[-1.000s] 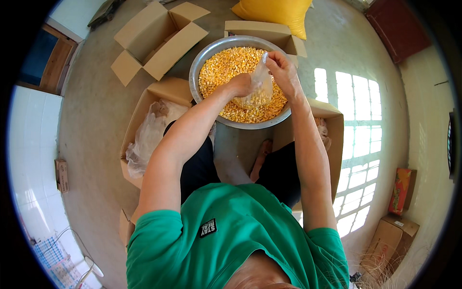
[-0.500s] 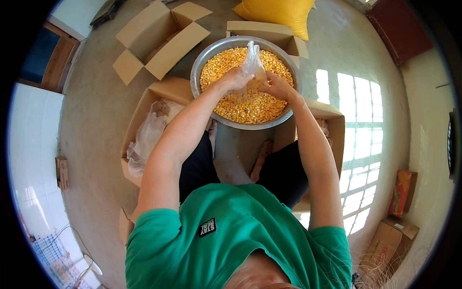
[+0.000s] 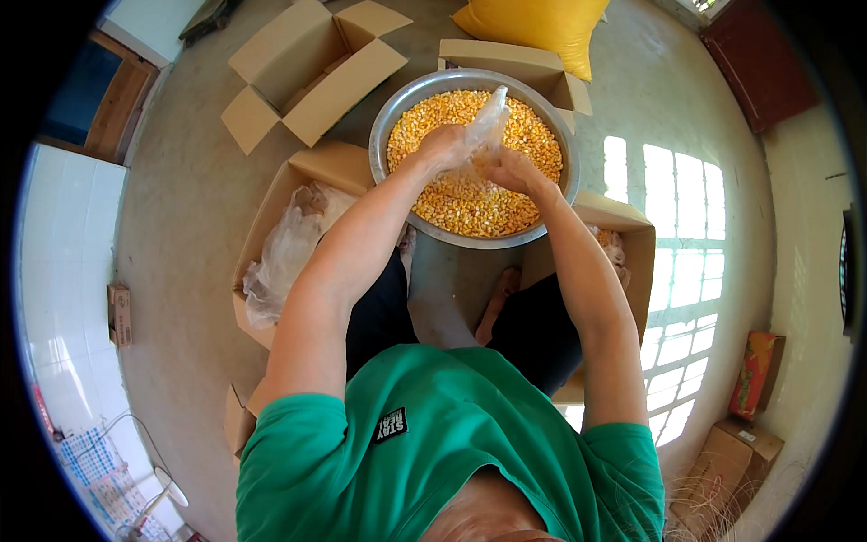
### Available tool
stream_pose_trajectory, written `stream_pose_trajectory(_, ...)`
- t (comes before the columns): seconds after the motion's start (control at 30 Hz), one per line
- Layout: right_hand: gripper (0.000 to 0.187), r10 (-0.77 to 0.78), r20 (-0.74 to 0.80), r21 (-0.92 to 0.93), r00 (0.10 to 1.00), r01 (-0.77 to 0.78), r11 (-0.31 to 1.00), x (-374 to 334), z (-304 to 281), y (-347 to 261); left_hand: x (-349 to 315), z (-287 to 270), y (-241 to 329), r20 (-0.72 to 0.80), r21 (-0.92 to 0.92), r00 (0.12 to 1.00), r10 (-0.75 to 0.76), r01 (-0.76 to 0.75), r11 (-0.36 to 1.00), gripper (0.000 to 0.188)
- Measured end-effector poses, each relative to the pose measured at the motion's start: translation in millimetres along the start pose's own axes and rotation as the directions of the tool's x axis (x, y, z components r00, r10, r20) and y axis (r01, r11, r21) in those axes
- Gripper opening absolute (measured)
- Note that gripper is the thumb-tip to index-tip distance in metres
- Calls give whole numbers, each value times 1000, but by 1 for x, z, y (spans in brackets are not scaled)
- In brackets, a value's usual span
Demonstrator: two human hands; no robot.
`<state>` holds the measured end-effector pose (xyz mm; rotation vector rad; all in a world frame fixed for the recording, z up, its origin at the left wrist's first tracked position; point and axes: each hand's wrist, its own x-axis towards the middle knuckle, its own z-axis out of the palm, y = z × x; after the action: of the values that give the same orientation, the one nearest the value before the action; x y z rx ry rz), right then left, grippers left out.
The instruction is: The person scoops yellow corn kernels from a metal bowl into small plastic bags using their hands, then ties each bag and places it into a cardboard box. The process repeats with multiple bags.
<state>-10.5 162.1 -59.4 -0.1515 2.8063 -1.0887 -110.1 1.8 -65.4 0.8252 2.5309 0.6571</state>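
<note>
We hold one clear plastic bag [image 3: 480, 135] upright over the centre of the round metal basin [image 3: 386, 126], which stands on the concrete floor [image 3: 181, 199] between our knees, so that any spill drops back into the yellow corn kernels [image 3: 479, 203]. Our left hand [image 3: 442, 144] closes on the bag's left side; our right hand [image 3: 508, 170] pinches its right side, and between them they keep the mouth up. The bag appears to contain kernels.

Count: one basin, one bag in hand. An open cardboard box [image 3: 271, 235] at the basin's left edge holds crumpled plastic bags [image 3: 284, 257]; a second [image 3: 623, 235] stands at the right edge, and two more [image 3: 307, 72] lie beyond, beside one yellow sack [image 3: 542, 23].
</note>
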Motion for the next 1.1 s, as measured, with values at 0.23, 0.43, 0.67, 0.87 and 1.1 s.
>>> stream_pose_trajectory(0.23, 25, 56, 8, -22, 998, -56, 998, -4, 6, -7, -6, -5, 21, 7, -126, 1000, -29, 30, 992, 47)
stream_pose_trajectory(0.43, 25, 113, -120, 139, 986, -96, 986, 10, 27, 27, -5, -4, 2, 34, -406, 964, 264, -228, 885, 41)
stream_pose_trajectory(0.67, 25, 143, -170, 58, 975, -135, 989, 17, 28, 43, -8, -23, 14, 131, 143, 987, 92, -111, 984, 41)
stream_pose_trajectory(0.87, 27, 196, -141, 132, 970, -178, 975, 13, 18, 24, -13, -18, 35, 144, -134, 986, -82, 102, 986, 33)
stream_pose_trajectory(1.1, 20, 42, -18, 275, 999, -36, 961, 4, 5, -11, -9, -8, 21, 223, -548, 971, 90, 48, 835, 26)
